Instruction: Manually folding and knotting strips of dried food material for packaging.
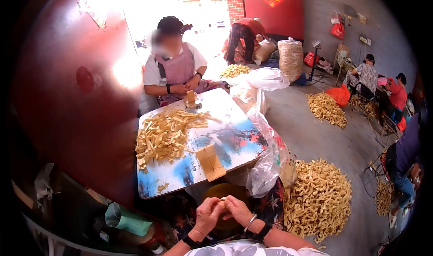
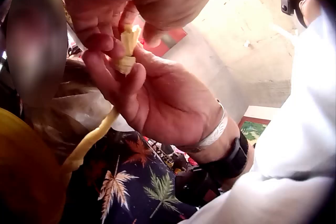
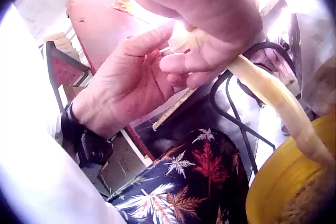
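Note:
Over the person's lap, the left hand (image 1: 208, 216) and right hand (image 1: 239, 211) meet fingertip to fingertip. Between them they pinch a pale yellow strip (image 2: 129, 43) that looks like tofu skin, folded into a small bundle at the fingertips. In the right wrist view a long tail of the strip (image 3: 283, 106) runs from the fingers down to the rim of a yellow tub (image 3: 270, 182), which holds small pale pieces. The right hand wears a silver bangle (image 2: 214, 132). Close in front of the hands, a wooden board (image 1: 210, 162) lies over the table edge.
A painted table (image 1: 225, 121) bears a heap of yellow strips (image 1: 162, 136). Across it sits a person in an apron (image 1: 176, 66). A big pile of knotted pieces (image 1: 318, 199) lies on the floor at right, beside plastic bags (image 1: 264, 175). Several other people work farther back.

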### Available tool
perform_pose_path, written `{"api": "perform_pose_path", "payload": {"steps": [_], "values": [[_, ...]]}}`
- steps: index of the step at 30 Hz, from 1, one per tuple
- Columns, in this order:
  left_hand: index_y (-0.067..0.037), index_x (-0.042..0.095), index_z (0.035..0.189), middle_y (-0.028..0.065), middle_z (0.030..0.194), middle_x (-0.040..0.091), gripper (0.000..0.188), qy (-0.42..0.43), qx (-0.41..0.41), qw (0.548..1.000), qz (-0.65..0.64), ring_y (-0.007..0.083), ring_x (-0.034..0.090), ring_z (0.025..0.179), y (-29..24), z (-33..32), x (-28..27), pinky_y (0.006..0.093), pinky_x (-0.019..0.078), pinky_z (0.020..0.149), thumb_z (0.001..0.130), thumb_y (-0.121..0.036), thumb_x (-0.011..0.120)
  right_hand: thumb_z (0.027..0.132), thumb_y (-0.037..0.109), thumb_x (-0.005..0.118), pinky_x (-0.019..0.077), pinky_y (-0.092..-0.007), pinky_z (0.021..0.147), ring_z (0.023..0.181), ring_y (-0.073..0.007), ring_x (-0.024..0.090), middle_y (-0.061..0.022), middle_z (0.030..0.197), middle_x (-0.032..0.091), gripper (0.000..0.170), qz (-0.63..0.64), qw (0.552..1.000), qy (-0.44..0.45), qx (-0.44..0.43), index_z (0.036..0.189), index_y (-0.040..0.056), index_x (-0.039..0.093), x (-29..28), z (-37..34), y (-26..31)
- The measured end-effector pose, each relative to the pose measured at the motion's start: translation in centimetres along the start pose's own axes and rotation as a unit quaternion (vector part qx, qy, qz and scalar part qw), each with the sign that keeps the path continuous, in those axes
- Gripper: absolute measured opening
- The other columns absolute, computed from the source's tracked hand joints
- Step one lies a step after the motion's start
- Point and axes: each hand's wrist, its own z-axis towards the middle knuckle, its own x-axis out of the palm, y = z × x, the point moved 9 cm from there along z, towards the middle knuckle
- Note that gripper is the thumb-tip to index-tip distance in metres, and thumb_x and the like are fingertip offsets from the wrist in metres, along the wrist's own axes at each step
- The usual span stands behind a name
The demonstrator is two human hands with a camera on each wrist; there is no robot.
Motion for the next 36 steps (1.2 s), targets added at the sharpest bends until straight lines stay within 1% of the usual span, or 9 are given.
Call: {"api": "perform_pose_path", "payload": {"steps": [7, 10, 13, 17, 22, 25, 29, 30, 36], "values": [[-0.003, 0.062, 0.087, 0.0150, 0.081, 0.062, 0.009, -0.007, 0.065, 0.994, 0.091, 0.0337, 0.063, 0.072, -1.6, 0.4, -0.9, 0.0349, 0.0497, 0.062, 0.082, 0.003, 0.063, 0.102, 0.030, 0.050, 0.0555, -0.0247, 0.054, 0.068, -0.0124, 0.068, -0.0030, 0.073, 0.067, 0.027, -0.252, 0.967, -0.025, -0.001, 0.101, 0.0039, 0.056, 1.0, -1.9, 4.2], [-0.002, 0.062, 0.091, 0.0117, 0.083, 0.065, 0.007, 0.001, 0.023, 0.997, 0.067, 0.0260, 0.063, 0.066, -0.2, 1.3, -2.3, 0.0336, 0.0502, 0.063, 0.085, 0.001, 0.065, 0.101, 0.026, 0.051, 0.0514, -0.0319, 0.053, 0.060, -0.0203, 0.066, -0.0071, 0.065, 0.064, 0.024, -0.333, 0.934, -0.045, -0.121, 0.093, 0.0044, 0.057, 1.1, -2.5, 5.9], [-0.001, 0.062, 0.101, 0.0082, 0.089, 0.067, 0.012, -0.001, -0.210, 0.904, -0.371, 0.0189, 0.065, 0.074, 5.1, 0.4, -0.5, 0.0314, 0.0525, 0.068, 0.090, -0.003, 0.065, 0.099, 0.020, 0.052, 0.0504, -0.0348, 0.056, 0.059, -0.0242, 0.065, -0.0092, 0.063, 0.062, 0.019, -0.320, 0.933, -0.089, -0.141, 0.091, 0.0046, 0.060, 0.8, -2.7, 6.3], [0.000, 0.059, 0.117, 0.0068, 0.106, 0.066, 0.026, 0.046, -0.248, 0.823, -0.510, 0.0161, 0.064, 0.093, 4.7, -1.7, 2.9, 0.0291, 0.0531, 0.082, 0.092, -0.005, 0.065, 0.097, 0.018, 0.056, 0.0513, -0.0330, 0.059, 0.062, -0.0237, 0.066, -0.0094, 0.067, 0.064, 0.015, -0.310, 0.923, -0.143, -0.179, 0.096, 0.0046, 0.062, 1.0, -2.5, 5.1], [-0.001, 0.061, 0.116, 0.0032, 0.102, 0.068, 0.023, -0.021, -0.214, 0.889, -0.405, 0.0107, 0.064, 0.092, 5.2, -2.4, 1.7, 0.0243, 0.0511, 0.083, 0.095, -0.010, 0.063, 0.091, 0.018, 0.064, 0.0525, -0.0358, 0.065, 0.074, -0.0304, 0.066, -0.0150, 0.086, 0.066, 0.015, -0.399, 0.853, -0.133, -0.308, 0.095, 0.0030, 0.065, 2.8, -3.2, 7.0], [0.000, 0.062, 0.112, 0.0019, 0.096, 0.067, 0.020, -0.015, -0.186, 0.933, -0.307, 0.0081, 0.063, 0.088, 4.6, -1.6, 0.3, 0.0216, 0.0505, 0.078, 0.096, -0.012, 0.062, 0.090, 0.022, 0.066, 0.0536, -0.0397, 0.068, 0.077, -0.0337, 0.066, -0.0149, 0.087, 0.065, 0.019, -0.431, 0.870, -0.124, -0.202, 0.099, 0.0045, 0.065, 2.0, -2.5, 7.8], [0.001, 0.063, 0.112, -0.0002, 0.092, 0.065, 0.020, 0.093, -0.179, 0.947, -0.251, 0.0068, 0.060, 0.081, 3.9, -1.7, 1.5, 0.0202, 0.0499, 0.075, 0.098, -0.012, 0.058, 0.096, 0.027, 0.061, 0.0534, -0.0293, 0.067, 0.074, -0.0184, 0.068, -0.0109, 0.090, 0.070, 0.029, -0.296, 0.936, -0.069, -0.181, 0.109, 0.0029, 0.068, 1.8, -0.5, 6.8], [0.001, 0.062, 0.114, -0.0004, 0.093, 0.065, 0.021, 0.107, -0.176, 0.941, -0.268, 0.0070, 0.060, 0.083, 4.3, -1.8, 1.9, 0.0208, 0.0502, 0.075, 0.098, -0.012, 0.058, 0.099, 0.030, 0.056, 0.0531, -0.0277, 0.068, 0.073, -0.0167, 0.067, -0.0110, 0.092, 0.071, 0.033, -0.196, 0.979, -0.024, -0.042, 0.114, 0.0029, 0.067, 1.5, -0.1, 4.2], [-0.005, 0.058, 0.102, -0.0022, 0.084, 0.062, 0.009, 0.066, -0.225, 0.934, -0.269, 0.0037, 0.055, 0.073, 4.2, -1.7, 1.0, 0.0178, 0.0433, 0.061, 0.095, -0.010, 0.063, 0.098, 0.023, 0.054, 0.0529, -0.0372, 0.067, 0.076, -0.0343, 0.066, -0.0167, 0.083, 0.067, 0.025, -0.345, 0.906, -0.107, -0.222, 0.099, 0.0016, 0.067, 2.1, -1.0, 8.6]]}}
